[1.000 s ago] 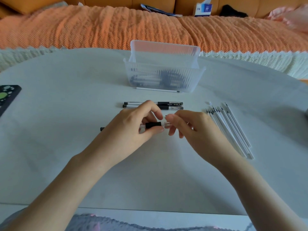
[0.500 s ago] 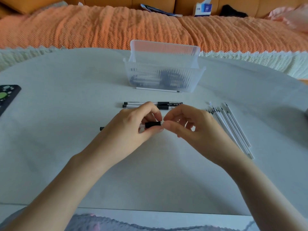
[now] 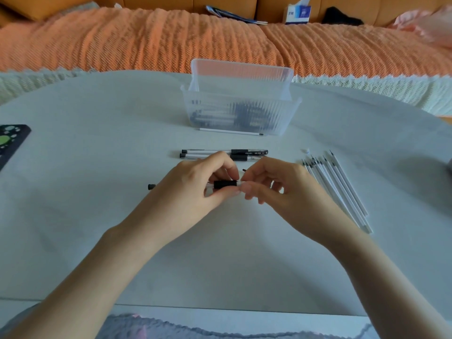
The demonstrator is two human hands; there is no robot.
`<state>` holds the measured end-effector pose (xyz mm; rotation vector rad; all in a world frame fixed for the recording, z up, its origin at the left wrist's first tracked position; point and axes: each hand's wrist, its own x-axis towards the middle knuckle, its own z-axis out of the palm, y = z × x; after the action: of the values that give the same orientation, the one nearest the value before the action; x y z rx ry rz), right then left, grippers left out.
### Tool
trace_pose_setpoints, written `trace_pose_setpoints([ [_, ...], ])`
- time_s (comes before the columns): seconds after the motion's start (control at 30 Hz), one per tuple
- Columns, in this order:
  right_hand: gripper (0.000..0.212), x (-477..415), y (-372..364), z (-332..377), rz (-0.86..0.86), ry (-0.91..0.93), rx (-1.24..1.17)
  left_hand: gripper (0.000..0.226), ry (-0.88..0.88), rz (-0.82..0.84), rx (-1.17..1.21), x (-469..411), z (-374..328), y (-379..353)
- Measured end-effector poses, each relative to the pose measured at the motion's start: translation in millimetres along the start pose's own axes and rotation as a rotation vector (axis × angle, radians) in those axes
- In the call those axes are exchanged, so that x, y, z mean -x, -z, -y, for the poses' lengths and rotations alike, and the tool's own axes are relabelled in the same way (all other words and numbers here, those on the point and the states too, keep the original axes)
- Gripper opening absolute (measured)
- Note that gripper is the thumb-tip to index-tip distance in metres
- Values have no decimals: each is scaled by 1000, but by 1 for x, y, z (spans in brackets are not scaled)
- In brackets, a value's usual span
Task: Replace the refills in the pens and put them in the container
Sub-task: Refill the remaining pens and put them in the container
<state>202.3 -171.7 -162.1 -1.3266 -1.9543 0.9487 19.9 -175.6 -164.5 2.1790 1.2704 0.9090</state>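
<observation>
pen: held level above the worktop (image 3: 73, 241), black grip section (image 3: 225, 184) showing between both hands
left hand (image 3: 195, 184): fingers pinched narrow round the pen barrel, its far end cap (image 3: 151, 186) poking out to the left
right hand (image 3: 281, 184): fingers closed on the pen's tip end, likely twisting the nose piece
two pens (image 3: 223, 154): lying just behind the hands
refills (image 3: 337, 187): fanned out to the right
container (image 3: 241, 108): further back, pens inside, one refill (image 3: 230, 131) lying at its base
risk: tip piece could slip free and roll, since the grip is small

right hand (image 3: 281, 184) closed in on pen (image 3: 225, 184) tip, now pinching it.
</observation>
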Motion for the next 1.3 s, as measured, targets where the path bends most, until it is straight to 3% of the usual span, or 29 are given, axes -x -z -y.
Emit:
trace_pose_setpoints([
  [0.13,22,1,0,1,-14,-8,33,16,8,-14,21,0,1,1],
  [0.33,4,0,0,1,-31,9,-11,19,-9,-3,10,0,0,0],
  [0.6,11,0,3,2,-108,-12,24,17,35,-20,-20,0,5,0],
  [0.77,10,-1,14,-8,-286,-40,249,11,59,-67,-50,-1,9,7],
  [0.93,19,0,5,-17,-174,-51,487,12,88,-75,-78,0,13,10],
  [1.07,5,-2,2,-14,-163,-10,495,10,108,-72,-85,0,14,12],
  [1.3,8,-1,16,-13,-149,-32,283,10,126,-69,-81,0,19,19],
])
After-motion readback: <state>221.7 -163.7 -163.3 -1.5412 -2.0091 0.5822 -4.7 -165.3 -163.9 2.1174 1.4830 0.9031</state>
